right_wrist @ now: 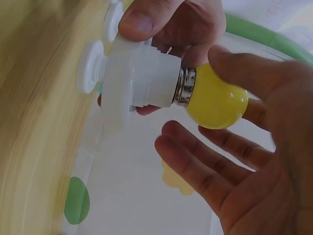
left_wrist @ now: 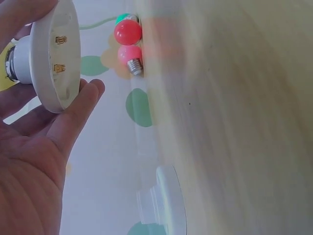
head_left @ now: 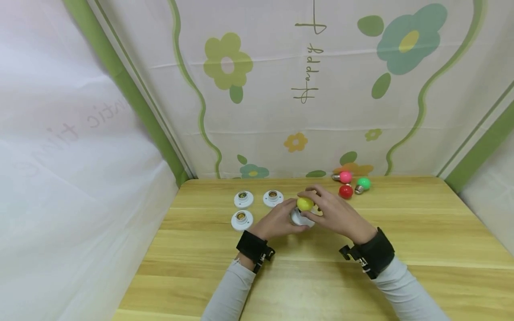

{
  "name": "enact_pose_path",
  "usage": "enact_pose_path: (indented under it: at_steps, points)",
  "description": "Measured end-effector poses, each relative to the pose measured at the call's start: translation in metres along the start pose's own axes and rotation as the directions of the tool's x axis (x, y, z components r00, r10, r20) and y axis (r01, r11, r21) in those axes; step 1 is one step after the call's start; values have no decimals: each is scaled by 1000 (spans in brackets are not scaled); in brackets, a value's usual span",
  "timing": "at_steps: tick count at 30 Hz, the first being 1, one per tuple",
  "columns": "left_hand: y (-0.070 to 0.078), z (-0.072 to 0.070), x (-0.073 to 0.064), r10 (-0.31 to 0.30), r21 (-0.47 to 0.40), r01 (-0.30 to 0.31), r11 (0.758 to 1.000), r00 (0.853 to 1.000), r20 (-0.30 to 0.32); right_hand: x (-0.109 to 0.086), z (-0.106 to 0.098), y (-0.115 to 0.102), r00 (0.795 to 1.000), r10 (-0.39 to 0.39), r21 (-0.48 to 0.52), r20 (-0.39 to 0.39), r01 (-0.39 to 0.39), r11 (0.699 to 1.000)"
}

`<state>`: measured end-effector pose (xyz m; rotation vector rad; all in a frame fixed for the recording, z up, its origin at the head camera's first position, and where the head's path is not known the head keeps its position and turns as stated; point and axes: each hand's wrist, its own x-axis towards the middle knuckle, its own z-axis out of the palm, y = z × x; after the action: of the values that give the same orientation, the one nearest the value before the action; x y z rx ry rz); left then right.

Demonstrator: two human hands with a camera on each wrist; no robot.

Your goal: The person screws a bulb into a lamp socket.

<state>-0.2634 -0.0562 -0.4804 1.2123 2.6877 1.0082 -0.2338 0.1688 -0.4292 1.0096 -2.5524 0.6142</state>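
Note:
My left hand (head_left: 278, 221) grips a white round lamp socket (right_wrist: 120, 83) by its base, lifted off the table. In the left wrist view the base's underside shows two brass contacts. A yellow bulb (right_wrist: 215, 98) sits in the socket's mouth, with part of its metal screw cap still showing. My right hand (head_left: 335, 213) pinches the bulb's glass between thumb and a finger, its other fingers spread beneath. The right wrist view shows the bulb and socket in line with each other.
To the left on the wooden table (head_left: 192, 267) stand three white sockets, one being the front socket (head_left: 242, 220). At the back right lie a pink bulb (head_left: 345, 177), a red bulb (head_left: 346, 191) and a green bulb (head_left: 363, 183). A printed curtain (head_left: 265, 111) hangs behind the table.

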Motion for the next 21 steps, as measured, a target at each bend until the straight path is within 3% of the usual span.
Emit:
enact_pose_path:
  at_steps: [9, 17, 21]
  points:
    - [-2, 1, 0, 10, -11, -10, 1000, 1000, -11, -2, -6, 0, 997, 8, 10, 70, -9, 1000]
    - [-4, -1, -2, 15, 1, -15, 1000, 1000, -13, -2, -6, 3, 997, -82, -21, -1, 82, 996]
    - [-3, -2, -2, 5, 3, -5, 1000, 1000, -15, -2, -7, 3, 996, -88, -24, -27, 87, 996]
